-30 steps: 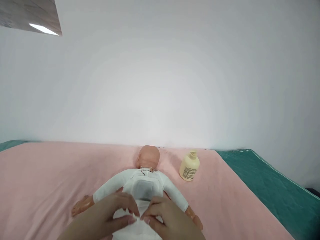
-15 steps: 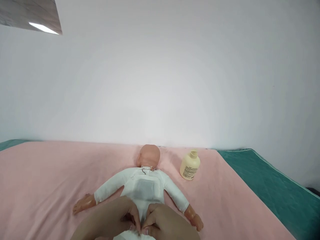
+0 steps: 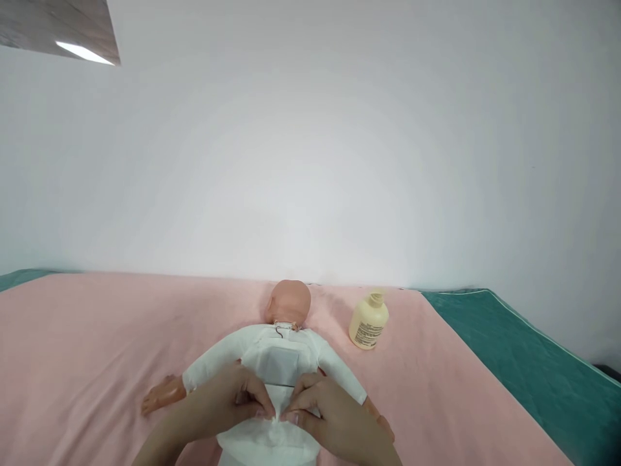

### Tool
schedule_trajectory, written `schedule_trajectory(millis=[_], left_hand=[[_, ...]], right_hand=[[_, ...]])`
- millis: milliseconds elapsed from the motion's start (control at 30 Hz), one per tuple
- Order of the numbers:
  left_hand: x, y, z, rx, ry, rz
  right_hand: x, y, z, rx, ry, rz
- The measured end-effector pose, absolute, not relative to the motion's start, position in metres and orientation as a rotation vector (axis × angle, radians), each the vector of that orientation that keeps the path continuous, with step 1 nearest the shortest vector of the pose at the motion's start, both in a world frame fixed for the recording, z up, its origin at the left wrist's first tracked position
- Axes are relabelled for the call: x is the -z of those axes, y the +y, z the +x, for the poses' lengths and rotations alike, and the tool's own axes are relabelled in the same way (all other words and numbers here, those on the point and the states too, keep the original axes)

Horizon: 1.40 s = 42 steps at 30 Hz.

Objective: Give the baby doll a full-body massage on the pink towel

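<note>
A baby doll (image 3: 252,336) lies face down with both arms spread, its head pointing away from me. Its body and sleeves are white cloth, and a pale grey rectangular panel (image 3: 280,366) sits on its upper back. My left hand (image 3: 235,398) pinches white fabric (image 3: 276,432) at the middle of the lower back. From the other side, my right hand (image 3: 326,413) pinches the same fabric, fingertips close to those of the left. My forearms and hands cover part of the doll's sides.
A pale yellow bottle (image 3: 369,323) without a cap stands right of the doll's head. Underneath is a pink sheet (image 3: 97,349), over a green surface (image 3: 524,343) that shows at the right. A white wall (image 3: 310,142) rises behind.
Both hands have moved up the doll's back, away from me, bringing the pinched white fabric with them. The bottle and the doll's head have stayed in place.
</note>
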<state>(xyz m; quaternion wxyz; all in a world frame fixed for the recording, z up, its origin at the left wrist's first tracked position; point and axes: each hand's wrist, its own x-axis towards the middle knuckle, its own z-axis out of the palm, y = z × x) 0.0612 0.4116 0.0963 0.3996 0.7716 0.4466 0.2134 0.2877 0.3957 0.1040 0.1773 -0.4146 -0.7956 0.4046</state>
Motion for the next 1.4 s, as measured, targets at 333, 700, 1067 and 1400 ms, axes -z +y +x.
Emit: schedule_trajectory(millis=[333,700,1067,1400], left_hand=[[-0.087,0.417,0.065,-0.414,0.968,1.797],[-0.093,0.419,0.062,-0.629,1.092,1.809],[-0.079,0.425,0.065,-0.606,1.073,1.789],[-0.072,0.433,0.065,-0.601,1.116,1.849]], right_hand=[[-0.088,0.398,0.283,-1.140,-2.234,-1.210],[-0.106,0.403,0.288,-1.122,-2.129,-1.175],[-0.088,0.411,0.284,-1.162,-2.113,-1.190],[-0.084,0.416,0.288,-1.133,-2.042,-1.202]])
